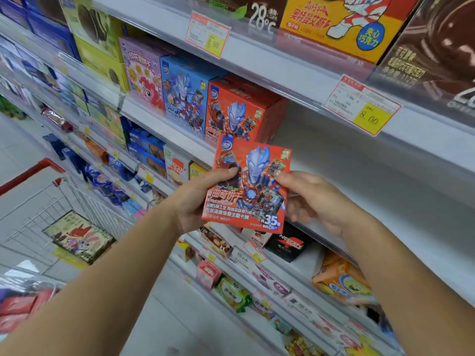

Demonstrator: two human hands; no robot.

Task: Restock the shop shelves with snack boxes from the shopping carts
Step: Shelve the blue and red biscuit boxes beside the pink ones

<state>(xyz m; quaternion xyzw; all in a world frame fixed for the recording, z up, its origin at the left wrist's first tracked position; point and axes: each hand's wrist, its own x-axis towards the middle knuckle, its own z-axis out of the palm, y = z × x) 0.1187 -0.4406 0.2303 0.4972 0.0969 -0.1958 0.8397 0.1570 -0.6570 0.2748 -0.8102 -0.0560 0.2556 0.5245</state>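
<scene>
I hold a red snack box with a blue armoured figure printed on it, upright in front of the shelves. My left hand grips its left edge, thumb across the front. My right hand pinches its right edge, thumb on the front. Just above and behind it, an identical red box stands on the shelf, with a stretch of bare shelf to its right. A wire shopping cart with a red handle stands at lower left, holding a cartoon-printed box.
Blue, pink and yellow boxes line the same shelf to the left. Price tags hang from the shelf above. Lower shelves carry mixed snacks, including a black box and an orange pack. Red packs lie at far lower left.
</scene>
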